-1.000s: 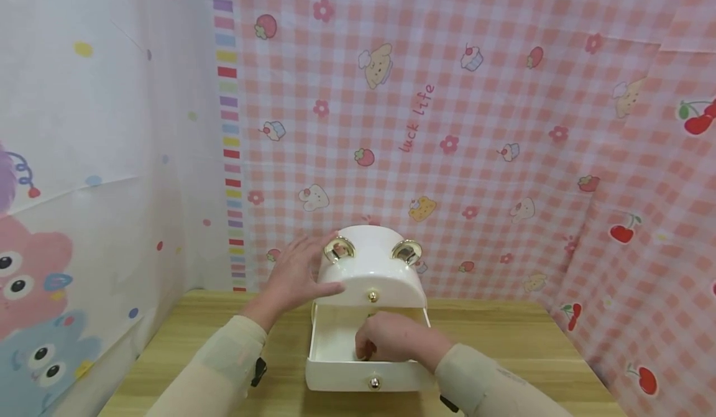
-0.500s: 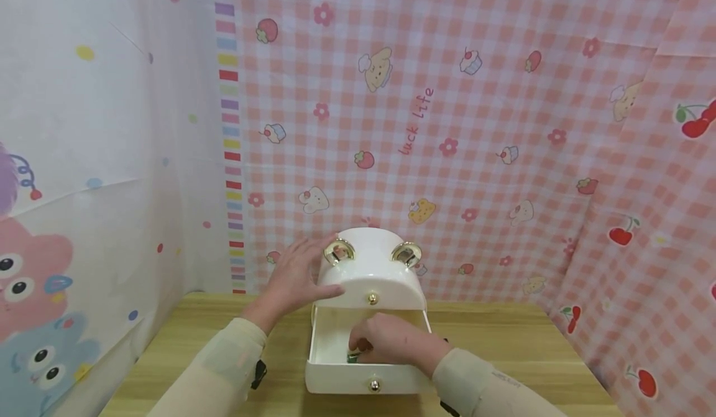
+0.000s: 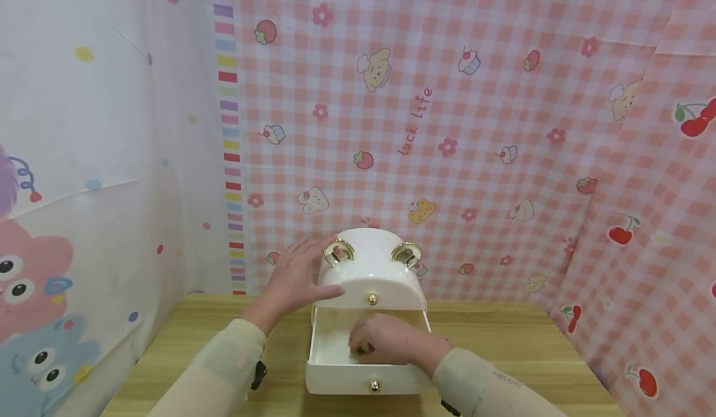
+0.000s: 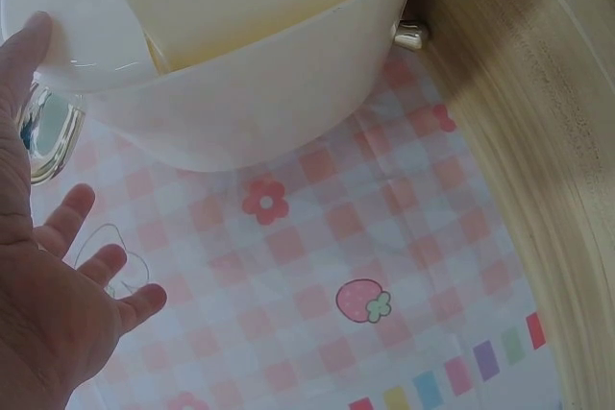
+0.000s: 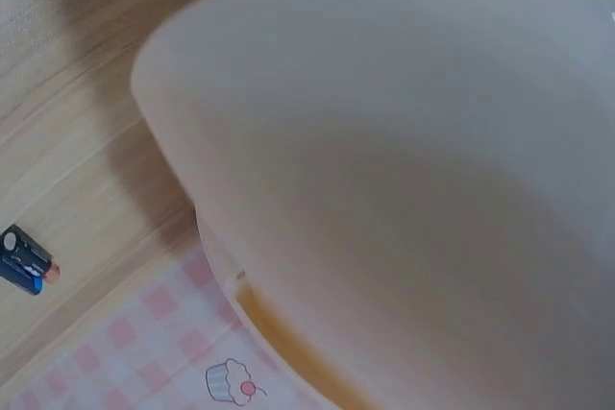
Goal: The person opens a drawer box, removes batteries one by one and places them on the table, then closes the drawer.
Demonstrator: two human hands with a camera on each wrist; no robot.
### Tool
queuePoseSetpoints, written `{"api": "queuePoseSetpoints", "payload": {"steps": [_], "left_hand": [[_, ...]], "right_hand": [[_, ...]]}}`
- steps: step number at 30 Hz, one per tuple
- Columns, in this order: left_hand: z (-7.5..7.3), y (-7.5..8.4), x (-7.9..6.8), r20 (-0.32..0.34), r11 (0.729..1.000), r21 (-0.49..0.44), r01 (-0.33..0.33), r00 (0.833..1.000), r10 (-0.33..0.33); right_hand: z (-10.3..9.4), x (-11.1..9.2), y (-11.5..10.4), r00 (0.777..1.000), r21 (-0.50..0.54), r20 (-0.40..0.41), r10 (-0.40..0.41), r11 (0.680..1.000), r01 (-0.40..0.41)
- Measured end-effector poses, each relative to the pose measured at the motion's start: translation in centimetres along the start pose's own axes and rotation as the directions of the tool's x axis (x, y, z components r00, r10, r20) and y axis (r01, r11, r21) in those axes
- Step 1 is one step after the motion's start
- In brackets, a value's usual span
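A white box (image 3: 373, 249) with a rounded top and gold ear-like trims stands on the table, its lower drawer (image 3: 330, 378) pulled out. My left hand (image 3: 293, 280) rests against the box's left side, fingers extended; in the left wrist view the thumb of the left hand (image 4: 43, 295) touches the white surface. Inside the drawer is my right hand (image 3: 386, 339), fingers curled, pinching a small dark-green thing (image 3: 362, 348) mostly hidden by the fingers. The drawer's outer wall (image 5: 384, 141) fills most of the right wrist view, where the hand itself does not show.
On the wooden table (image 3: 492, 342), right of the box, lie small dark cylinders (image 5: 27, 261) that look like batteries. A pink checked cloth (image 3: 313, 156) hangs close behind the box. A gold knob (image 3: 375, 386) sticks out of the drawer front.
My right hand has shifted slightly left within the drawer. The green thing, seen below the fingertips half a second ago, is now mostly covered by them. My left hand stays in place.
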State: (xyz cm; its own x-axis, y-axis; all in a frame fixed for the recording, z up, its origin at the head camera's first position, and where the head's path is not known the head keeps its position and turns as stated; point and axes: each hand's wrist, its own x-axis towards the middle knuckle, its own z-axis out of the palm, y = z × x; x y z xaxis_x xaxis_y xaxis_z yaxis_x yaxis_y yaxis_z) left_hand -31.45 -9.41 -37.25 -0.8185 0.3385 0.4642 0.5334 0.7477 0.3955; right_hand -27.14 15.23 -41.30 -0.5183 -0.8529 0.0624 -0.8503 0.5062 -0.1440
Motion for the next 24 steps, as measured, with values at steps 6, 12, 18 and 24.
{"api": "queuePoseSetpoints", "payload": {"steps": [6, 12, 18, 24], "left_hand": [[0.00, 0.05, -0.06, 0.002, 1.000, 0.000, 0.006, 1.000, -0.006], [-0.03, 0.04, -0.04, 0.000, 1.000, -0.004, 0.006, 1.000, -0.006], [-0.11, 0.08, -0.11, 0.000, 1.000, -0.001, 0.006, 1.000, -0.006], [-0.16, 0.22, -0.15, 0.003, 1.000, -0.003, 0.010, 1.000, -0.010]], "right_hand": [[-0.56, -0.20, 0.13, 0.998, 0.014, 0.056, 0.025, 1.000, -0.026], [-0.96, -0.34, 0.12, 0.993, 0.038, 0.084, 0.080, 0.996, -0.084], [-0.98, -0.51, 0.12, 0.989, 0.004, 0.087, 0.119, 0.993, -0.120], [-0.82, -0.59, 0.11, 0.990, -0.026, 0.065, 0.127, 0.992, -0.125]]}}
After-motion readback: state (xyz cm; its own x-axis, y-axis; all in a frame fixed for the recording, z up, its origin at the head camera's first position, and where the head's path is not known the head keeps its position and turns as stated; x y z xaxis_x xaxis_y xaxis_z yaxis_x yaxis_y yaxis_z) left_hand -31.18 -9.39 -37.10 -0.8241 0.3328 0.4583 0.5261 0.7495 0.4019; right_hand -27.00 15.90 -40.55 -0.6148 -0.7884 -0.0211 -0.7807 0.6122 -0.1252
